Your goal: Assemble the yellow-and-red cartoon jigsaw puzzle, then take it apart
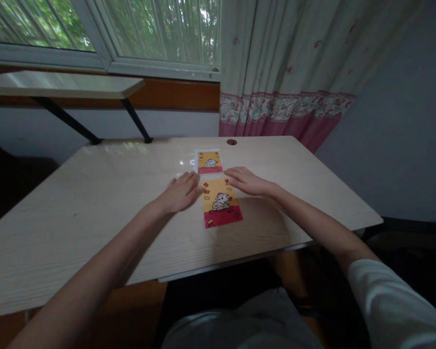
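Observation:
A yellow-and-red picture sheet [222,202] with a white cartoon animal in a red hat lies flat on the table, close to me. Just beyond it lies a smaller-looking card [210,162] with a similar picture and a pale border. My left hand [184,192] rests palm down at the near sheet's upper left, thumb at its edge and fingers stretched toward the far card's lower left corner. On the other side, my right hand [250,181] lies flat with fingers extended, its thumb by the near sheet's upper right corner. Neither hand grasps anything.
The pale wooden table [123,194] has a round cable hole [231,142] near its back edge. A raised shelf [65,85] on black legs stands at the back left. Behind are a window [163,34] and a long patterned curtain [276,72].

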### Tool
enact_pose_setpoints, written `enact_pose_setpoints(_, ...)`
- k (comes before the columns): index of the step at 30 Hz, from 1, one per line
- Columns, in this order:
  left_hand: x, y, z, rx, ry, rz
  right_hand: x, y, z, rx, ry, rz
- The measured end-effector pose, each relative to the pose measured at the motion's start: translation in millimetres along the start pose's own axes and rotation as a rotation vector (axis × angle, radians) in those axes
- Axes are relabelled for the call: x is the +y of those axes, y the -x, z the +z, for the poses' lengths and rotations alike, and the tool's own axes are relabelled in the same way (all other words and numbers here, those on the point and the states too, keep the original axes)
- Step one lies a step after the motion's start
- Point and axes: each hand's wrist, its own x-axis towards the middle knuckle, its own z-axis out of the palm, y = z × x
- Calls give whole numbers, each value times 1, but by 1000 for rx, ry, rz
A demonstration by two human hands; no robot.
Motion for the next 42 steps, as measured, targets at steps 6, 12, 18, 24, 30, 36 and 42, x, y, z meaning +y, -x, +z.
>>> enact_pose_setpoints(6, -13, -15, -1, 50, -29, -26, 21, -38, 7, 11, 80, 56)
enact_pose_setpoints(12, -10, -6, 7, 94, -3, 91, 40, -49, 10, -15, 197, 68)
enact_pose_setpoints(18, -10, 9, 6, 19, 20, 147, 72, -14, -10, 172, 164, 93)
enact_pose_setpoints(24, 1, 14, 0, -97, 13, 121, 77, 58, -22, 150, -80, 167)
enact_pose_setpoints(30, 5, 14, 1, -116, -13, 112, 64, 106, -24, 138, -226, 52)
enact_pose_setpoints(36, 1, 16, 3, -117, -13, 125, 57, 110, -24, 143, -146, 45)
enact_pose_setpoints(42, -3, 16, 4, -130, -2, 136, 74, 114, -21, 156, 9, 146)
